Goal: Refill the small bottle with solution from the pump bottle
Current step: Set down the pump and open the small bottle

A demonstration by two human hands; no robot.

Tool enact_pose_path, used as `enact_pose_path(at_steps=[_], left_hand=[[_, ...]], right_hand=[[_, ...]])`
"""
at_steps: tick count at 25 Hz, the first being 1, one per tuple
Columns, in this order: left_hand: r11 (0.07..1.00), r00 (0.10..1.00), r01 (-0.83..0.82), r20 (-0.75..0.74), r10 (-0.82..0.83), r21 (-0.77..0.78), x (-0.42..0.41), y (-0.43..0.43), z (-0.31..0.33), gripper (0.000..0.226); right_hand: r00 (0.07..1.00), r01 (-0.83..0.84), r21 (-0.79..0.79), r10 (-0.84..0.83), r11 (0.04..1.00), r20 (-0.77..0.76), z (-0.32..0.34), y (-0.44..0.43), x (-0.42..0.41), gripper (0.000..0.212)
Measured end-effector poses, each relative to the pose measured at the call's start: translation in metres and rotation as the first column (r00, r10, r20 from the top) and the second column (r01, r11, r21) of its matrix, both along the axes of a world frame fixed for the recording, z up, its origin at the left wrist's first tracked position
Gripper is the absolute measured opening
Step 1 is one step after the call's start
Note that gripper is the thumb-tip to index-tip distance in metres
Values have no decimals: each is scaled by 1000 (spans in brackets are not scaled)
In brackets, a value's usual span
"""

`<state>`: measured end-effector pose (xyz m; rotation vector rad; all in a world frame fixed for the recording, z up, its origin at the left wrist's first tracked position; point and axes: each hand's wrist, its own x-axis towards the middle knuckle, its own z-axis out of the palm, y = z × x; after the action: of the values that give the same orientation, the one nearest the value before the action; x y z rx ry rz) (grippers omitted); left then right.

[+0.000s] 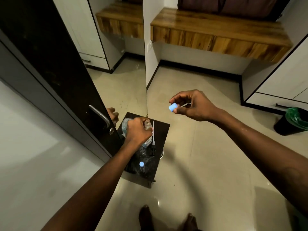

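Note:
My left hand (137, 130) is closed around a small clear bottle (147, 124) whose uncapped neck points up, held over a small black table (160, 130). Under and behind that hand lies a larger clear bottle (125, 126), mostly hidden. A thin white tube (153, 133) runs along the table just right of the hand. My right hand (193, 105) is raised to the right, apart from the table, pinching a light-blue cap (173, 107) with a thin white stem. Another clear bottle with a blue cap (141, 164) stands at the table's near side.
A dark door with a metal handle (100, 115) and a tall mirror (123, 64) stand left of the table. A wooden shelf (216, 30) hangs on the far wall. A black bin with a green liner (293, 121) sits at the right. My feet (166, 217) rest on the tiled floor.

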<state>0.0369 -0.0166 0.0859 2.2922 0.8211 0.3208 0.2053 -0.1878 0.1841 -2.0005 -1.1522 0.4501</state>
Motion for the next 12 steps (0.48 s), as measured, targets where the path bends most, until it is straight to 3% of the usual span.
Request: enact_pose_path(at_steps=[3,6,8,12], left_hand=[[996,971,-48,-229,63,72,-13,3,-39,21],[996,953,-91,-289,95,26,-17,1,-76,27],[997,948,-72,-309,73,14,-19,0,-103,24],[996,918,-83,-390,65,-30,-25,4,-148,19]], right_hand=[[989,96,-63,-102,993,-104,-69,4,-20,31],[960,169,-192,-205,967,-190,-148,16,-49,30],[955,193,-263,-242,945,-170,-197,24,-63,22],[981,125,-312,-163,942,-101,-278,35,-94,12]])
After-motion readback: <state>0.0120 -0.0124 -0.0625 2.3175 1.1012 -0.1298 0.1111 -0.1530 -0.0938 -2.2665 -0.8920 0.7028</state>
